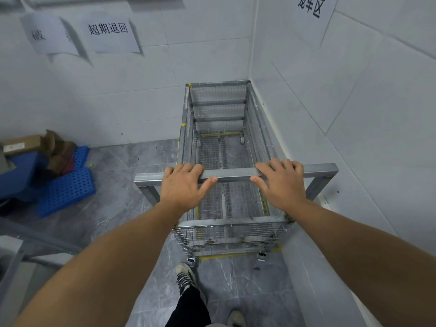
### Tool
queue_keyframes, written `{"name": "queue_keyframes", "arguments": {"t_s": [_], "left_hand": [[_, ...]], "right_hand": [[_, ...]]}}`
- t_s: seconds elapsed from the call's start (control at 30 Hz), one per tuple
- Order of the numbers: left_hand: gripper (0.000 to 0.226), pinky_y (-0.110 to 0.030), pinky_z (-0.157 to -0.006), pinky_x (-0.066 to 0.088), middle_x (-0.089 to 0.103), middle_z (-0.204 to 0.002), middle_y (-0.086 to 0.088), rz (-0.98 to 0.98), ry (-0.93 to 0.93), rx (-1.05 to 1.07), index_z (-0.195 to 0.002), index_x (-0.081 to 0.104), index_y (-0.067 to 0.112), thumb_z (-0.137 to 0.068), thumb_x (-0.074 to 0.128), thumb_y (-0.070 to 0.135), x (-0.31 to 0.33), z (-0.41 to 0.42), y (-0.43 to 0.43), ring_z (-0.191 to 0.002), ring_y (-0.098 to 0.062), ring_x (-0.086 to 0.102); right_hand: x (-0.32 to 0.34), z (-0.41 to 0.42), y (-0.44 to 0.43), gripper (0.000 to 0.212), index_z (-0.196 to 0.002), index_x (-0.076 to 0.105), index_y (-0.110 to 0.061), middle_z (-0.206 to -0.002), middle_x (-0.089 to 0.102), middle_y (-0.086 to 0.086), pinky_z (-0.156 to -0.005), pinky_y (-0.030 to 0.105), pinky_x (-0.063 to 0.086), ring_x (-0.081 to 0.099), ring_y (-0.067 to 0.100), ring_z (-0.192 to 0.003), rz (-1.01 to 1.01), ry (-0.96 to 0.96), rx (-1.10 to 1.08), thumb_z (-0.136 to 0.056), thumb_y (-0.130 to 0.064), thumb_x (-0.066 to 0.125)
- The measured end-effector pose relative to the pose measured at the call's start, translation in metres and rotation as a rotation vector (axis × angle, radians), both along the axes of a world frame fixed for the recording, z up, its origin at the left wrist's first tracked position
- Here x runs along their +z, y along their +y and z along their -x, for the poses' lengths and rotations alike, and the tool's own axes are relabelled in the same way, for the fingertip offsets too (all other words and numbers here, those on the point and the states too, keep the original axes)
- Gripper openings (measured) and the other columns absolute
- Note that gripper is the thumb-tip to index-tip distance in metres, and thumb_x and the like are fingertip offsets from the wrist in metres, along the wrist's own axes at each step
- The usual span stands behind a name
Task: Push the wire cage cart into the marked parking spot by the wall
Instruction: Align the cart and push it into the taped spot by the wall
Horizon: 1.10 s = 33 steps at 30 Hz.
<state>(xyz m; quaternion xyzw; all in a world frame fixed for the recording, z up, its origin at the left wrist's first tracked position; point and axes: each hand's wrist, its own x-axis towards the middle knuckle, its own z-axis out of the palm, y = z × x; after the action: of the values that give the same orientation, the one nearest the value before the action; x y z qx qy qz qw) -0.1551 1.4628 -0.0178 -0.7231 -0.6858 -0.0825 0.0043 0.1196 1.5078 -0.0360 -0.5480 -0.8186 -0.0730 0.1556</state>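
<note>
The wire cage cart (219, 109) is grey metal mesh on small castors and stands empty in the room's corner, its far end at the back wall and its right side along the right wall. Yellow floor tape (219, 256) shows under its near end and through its mesh floor. My left hand (182, 186) and my right hand (282, 182) both rest on the cart's grey handle bar (233, 173), fingers curled over the top and thumbs under the near edge.
Blue perforated plastic crates (67, 190) and cardboard boxes (21, 143) lie on the floor at the left. Paper signs (108, 35) hang on the back wall, another sign (312, 7) on the right wall. A grey metal frame (35, 241) stands at lower left. My shoe (185, 277) is behind the cart.
</note>
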Motion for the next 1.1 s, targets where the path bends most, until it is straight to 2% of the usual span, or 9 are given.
{"name": "queue_keyframes", "arguments": {"t_s": [0.3, 0.6, 0.77, 0.93, 1.1], "left_hand": [[0.065, -0.044, -0.091, 0.033, 0.062, -0.1, 0.001, 0.016, 0.021, -0.013, -0.107, 0.055, 0.026, -0.09, 0.015, 0.074, 0.001, 0.0, 0.0, -0.098, -0.023, 0.053], [0.071, -0.044, -0.093, 0.032, 0.06, -0.105, 0.001, 0.062, 0.065, -0.025, -0.111, 0.052, 0.027, -0.088, 0.006, 0.076, 0.004, 0.002, 0.002, -0.102, -0.024, 0.052], [0.069, -0.045, -0.096, 0.035, 0.059, -0.108, 0.002, 0.082, 0.083, -0.092, -0.116, 0.049, 0.028, -0.088, 0.007, 0.075, 0.007, 0.008, 0.002, -0.104, -0.023, 0.052], [0.068, -0.046, -0.096, 0.037, 0.058, -0.114, 0.003, 0.086, 0.03, -0.082, -0.124, 0.05, 0.027, -0.089, 0.016, 0.075, 0.011, 0.028, 0.001, -0.108, -0.024, 0.053], [0.077, -0.044, -0.093, 0.037, 0.057, -0.109, 0.006, 0.098, 0.081, -0.104, -0.118, 0.052, 0.029, -0.084, 0.008, 0.081, 0.01, 0.059, 0.002, -0.104, -0.02, 0.053]], "right_hand": [[0.001, -0.001, 0.001, 0.043, -0.109, 0.055, -0.034, -0.096, 0.059, -0.005, -0.087, 0.044, 0.031, 0.049, 0.024, -0.092, 0.025, 0.024, 0.016, -0.095, -0.065, 0.029], [0.005, -0.001, -0.001, 0.048, -0.115, 0.057, -0.036, -0.102, 0.059, -0.011, -0.09, 0.041, 0.028, 0.048, 0.02, -0.097, 0.065, 0.052, 0.03, -0.094, -0.067, 0.027], [0.007, -0.001, -0.002, 0.048, -0.12, 0.055, -0.04, -0.113, 0.06, -0.016, -0.097, 0.042, 0.026, 0.046, 0.017, -0.106, 0.079, 0.054, 0.031, -0.094, -0.067, 0.025], [0.006, 0.0, -0.002, 0.054, -0.131, 0.052, -0.04, -0.125, 0.06, -0.014, -0.109, 0.049, 0.02, 0.047, 0.02, -0.118, 0.093, 0.053, 0.011, -0.094, -0.068, 0.024], [0.009, 0.003, -0.003, 0.058, -0.133, 0.05, -0.043, -0.13, 0.057, -0.012, -0.112, 0.053, 0.015, 0.044, 0.021, -0.123, 0.123, 0.01, -0.024, -0.091, -0.074, 0.025]]}}
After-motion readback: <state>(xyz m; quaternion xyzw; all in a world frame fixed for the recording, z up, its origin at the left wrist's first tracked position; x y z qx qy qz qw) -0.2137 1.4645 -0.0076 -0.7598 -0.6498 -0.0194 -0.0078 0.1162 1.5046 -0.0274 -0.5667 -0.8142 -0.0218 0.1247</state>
